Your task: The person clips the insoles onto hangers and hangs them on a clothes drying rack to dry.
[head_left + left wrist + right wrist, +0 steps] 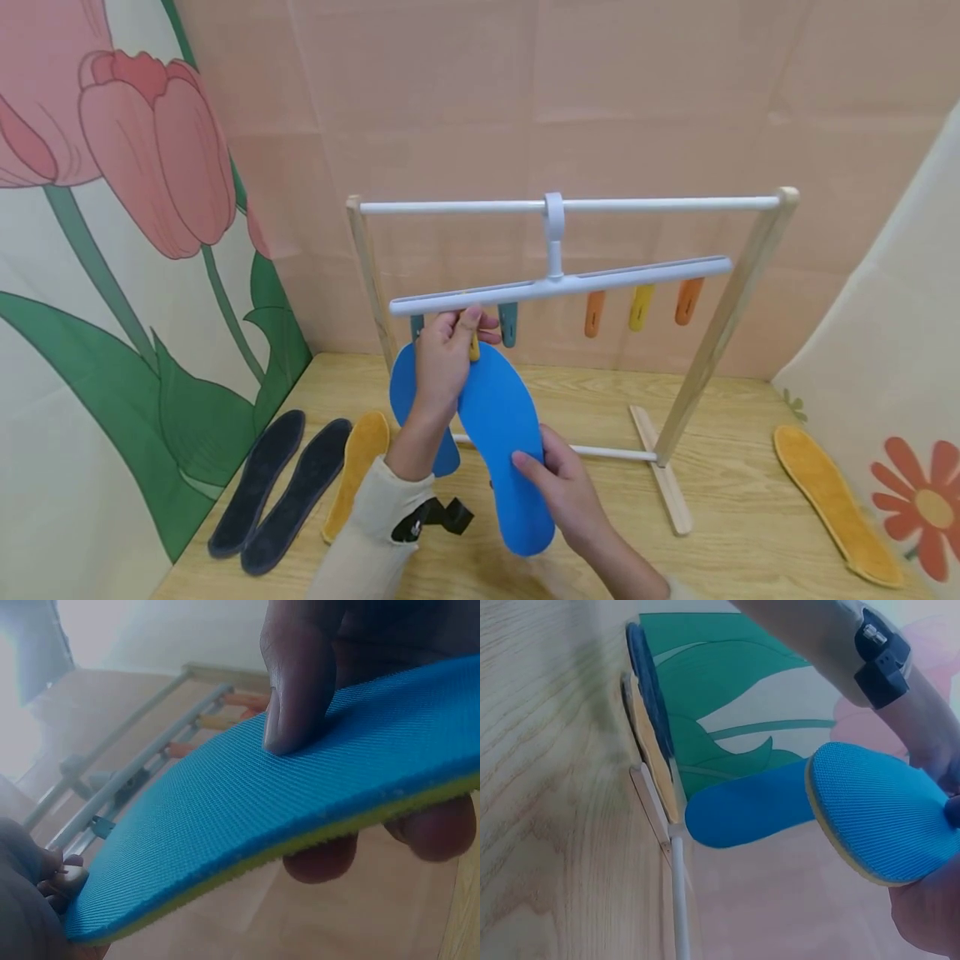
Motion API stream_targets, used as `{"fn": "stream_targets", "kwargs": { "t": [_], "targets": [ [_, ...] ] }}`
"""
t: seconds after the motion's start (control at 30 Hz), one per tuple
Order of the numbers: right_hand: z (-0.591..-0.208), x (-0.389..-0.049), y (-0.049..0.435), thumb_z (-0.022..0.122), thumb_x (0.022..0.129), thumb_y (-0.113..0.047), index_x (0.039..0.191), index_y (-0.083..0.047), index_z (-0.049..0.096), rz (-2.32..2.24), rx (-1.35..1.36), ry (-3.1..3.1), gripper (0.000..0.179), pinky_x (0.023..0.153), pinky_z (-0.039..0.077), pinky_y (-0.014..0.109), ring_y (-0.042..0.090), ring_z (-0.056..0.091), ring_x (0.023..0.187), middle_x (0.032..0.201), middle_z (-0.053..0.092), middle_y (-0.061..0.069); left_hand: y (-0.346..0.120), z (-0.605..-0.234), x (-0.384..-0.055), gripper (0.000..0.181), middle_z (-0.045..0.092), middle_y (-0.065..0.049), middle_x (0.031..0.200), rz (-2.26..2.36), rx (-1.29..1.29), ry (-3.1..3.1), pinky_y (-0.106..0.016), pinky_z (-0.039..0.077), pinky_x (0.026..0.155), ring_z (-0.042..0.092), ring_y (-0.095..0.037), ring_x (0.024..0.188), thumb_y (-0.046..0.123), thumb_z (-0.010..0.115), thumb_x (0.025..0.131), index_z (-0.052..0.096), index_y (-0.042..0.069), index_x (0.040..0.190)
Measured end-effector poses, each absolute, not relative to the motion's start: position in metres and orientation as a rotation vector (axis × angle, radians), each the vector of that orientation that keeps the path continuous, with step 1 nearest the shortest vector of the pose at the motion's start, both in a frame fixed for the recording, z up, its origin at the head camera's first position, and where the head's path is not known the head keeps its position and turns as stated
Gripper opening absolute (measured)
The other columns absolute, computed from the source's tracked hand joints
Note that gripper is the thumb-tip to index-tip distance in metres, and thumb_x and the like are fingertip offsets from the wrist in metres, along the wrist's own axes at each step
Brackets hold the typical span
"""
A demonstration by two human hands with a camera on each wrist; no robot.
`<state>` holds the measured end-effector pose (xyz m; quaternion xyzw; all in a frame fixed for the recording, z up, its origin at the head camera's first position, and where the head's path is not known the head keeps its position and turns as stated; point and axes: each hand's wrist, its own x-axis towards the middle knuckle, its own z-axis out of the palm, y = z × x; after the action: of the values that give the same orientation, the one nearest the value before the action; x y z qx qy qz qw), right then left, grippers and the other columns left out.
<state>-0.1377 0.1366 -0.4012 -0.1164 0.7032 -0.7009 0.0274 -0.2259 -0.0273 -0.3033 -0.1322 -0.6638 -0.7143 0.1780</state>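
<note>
One blue shoe insole (501, 429) held up in front of the wooden-posted rack (721, 333), upper end at the yellow clip (475, 347), lower end slanting down toward the right, yellow-green layer visible along the edge in the left wrist view. Left hand (444, 358) closed in a pinch on the yellow clip, just under the white hanger bar (487, 296); bite of the clip on the insole impossible to make out. Right hand (566, 487) curled partway around the edge near the narrow waist, thumb on the blue face, fingers behind. Beyond the left wrist, second blue insole (402, 383) hanging beneath the leftmost teal clip (417, 323). Farther along the bar, another teal clip (508, 325), an orange clip (594, 313), a second yellow clip (641, 307) and a second orange clip (688, 302). On the wooden tabletop (750, 500), two navy insoles (258, 483) beside an orange-yellow insole (363, 467) at the left; another orange-yellow insole (836, 504) at the far right.
</note>
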Motion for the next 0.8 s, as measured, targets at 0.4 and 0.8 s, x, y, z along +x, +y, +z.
{"fn": "stream_targets", "kwargs": {
  "t": [0.4,0.8],
  "targets": [
    [-0.406,-0.138,0.128,0.060,0.102,-0.022,0.139,-0.007,0.054,-2.194,-0.238,2.212,0.041,0.092,0.054,0.057,0.035,0.071,0.101,0.126,0.066,0.021,-0.031,-0.306,-0.228,0.036,0.075,-0.009,0.103,-2.057,-0.378,-1.920,-0.030,0.059,0.080,0.075,-0.021,0.087,0.038,0.055,0.104,0.066,0.011,0.125],
    [-0.408,-0.138,0.122,0.061,0.102,-0.024,0.137,-0.007,0.055,-2.226,-0.191,2.187,0.040,0.093,0.054,0.056,0.033,0.072,0.098,0.123,0.067,0.020,-0.039,-0.310,-0.220,0.053,0.067,-0.007,0.130,-2.002,-0.346,-2.127,-0.042,0.056,0.096,0.072,-0.022,0.108,0.048,0.048,0.105,0.047,0.020,0.150]
  ]
}}
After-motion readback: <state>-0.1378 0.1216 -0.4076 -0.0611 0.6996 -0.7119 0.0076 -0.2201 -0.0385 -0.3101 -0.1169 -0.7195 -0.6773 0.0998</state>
